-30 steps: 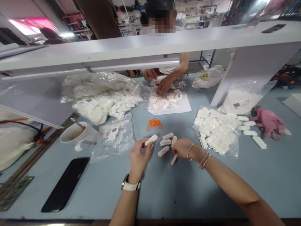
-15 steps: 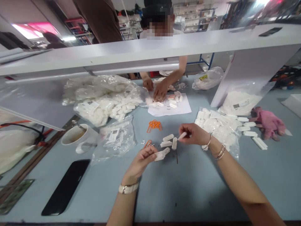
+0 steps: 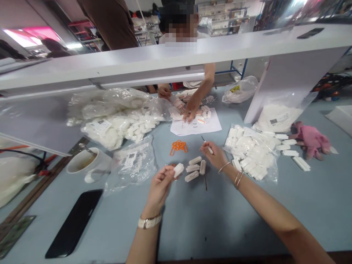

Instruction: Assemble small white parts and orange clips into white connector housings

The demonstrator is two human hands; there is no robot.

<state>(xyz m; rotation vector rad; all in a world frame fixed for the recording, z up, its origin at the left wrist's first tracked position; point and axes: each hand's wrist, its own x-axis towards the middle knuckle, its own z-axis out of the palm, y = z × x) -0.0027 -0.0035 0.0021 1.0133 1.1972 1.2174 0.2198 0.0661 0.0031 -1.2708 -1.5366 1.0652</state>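
My left hand [image 3: 162,183] pinches a small white oblong plastic piece [image 3: 178,170] between thumb and fingers, above the table. To its right, my right hand [image 3: 216,156] is closed around a slim tool with a white handle [image 3: 209,149]; its thin dark tip points up and away. Between the hands lie several white slotted plastic pieces [image 3: 191,176], grouped on the blue-grey tabletop. Beyond them is a small heap of orange clip-like frames [image 3: 178,146]. Fingers of the left hand partly hide an orange bit behind the held piece.
Bags of white parts [image 3: 118,128] lie back left, with another opened bag [image 3: 251,152] at right. A mug [image 3: 89,163] and a black phone [image 3: 75,223] stand left. Pink gloves [image 3: 313,139] lie right. Across, a co-worker's hand [image 3: 192,106] works under the white shelf [image 3: 165,58].
My left hand has drawn slightly left with the white piece, and another slotted piece now rests on the table. My right hand has moved up and away, its tool's dark tip now visible.
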